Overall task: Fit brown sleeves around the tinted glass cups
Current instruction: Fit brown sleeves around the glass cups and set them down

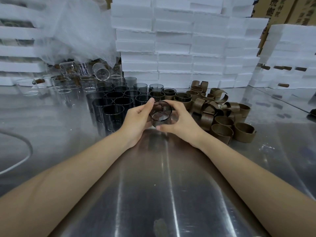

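Steel worktop, backed at twelve o'clock by stacked white foam boxes. At centre, a tinted glass cup, mouth tilted toward the camera, gripped by both hands: left hand curled round its nine o'clock side, right hand round three. Cannot tell whether a sleeve sits on it yet. Probably the fitting step. Bare tinted cups at ten o'clock, sleeved cups at one, loose brown sleeves at three. Next, likely: seating a sleeve squarely, without squeezing the glass.
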A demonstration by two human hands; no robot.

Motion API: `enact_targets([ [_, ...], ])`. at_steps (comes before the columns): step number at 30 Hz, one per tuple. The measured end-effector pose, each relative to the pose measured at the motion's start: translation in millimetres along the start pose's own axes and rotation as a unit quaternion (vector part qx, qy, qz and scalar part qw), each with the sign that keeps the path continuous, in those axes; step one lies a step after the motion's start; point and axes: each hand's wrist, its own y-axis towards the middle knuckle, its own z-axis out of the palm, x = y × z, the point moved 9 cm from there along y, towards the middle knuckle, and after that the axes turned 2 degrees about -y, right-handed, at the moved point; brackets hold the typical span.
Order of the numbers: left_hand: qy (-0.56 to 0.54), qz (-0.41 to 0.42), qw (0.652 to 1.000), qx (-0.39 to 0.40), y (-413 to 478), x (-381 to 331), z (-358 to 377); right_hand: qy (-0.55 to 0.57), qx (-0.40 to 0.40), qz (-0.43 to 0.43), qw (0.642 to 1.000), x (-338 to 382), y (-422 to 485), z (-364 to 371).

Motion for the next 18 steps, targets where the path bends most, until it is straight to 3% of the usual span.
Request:
enact_targets([
  [2,0.041,0.003,0.999,0.003,-1,-1,2,0.028,-0.002,0.003,1.000,2,-1,1],
  [6,0.130,0.027,0.991,0.034,-3,-3,12,0.186,-0.004,0.070,0.980,-8,-1,3],
  [12,0.125,0.044,0.985,0.109,-5,-3,22,0.468,0.082,0.228,0.850,-17,-8,32],
  [18,0.230,0.131,0.957,0.119,-12,-15,29,0.502,0.119,0.259,0.817,-19,-12,40],
])
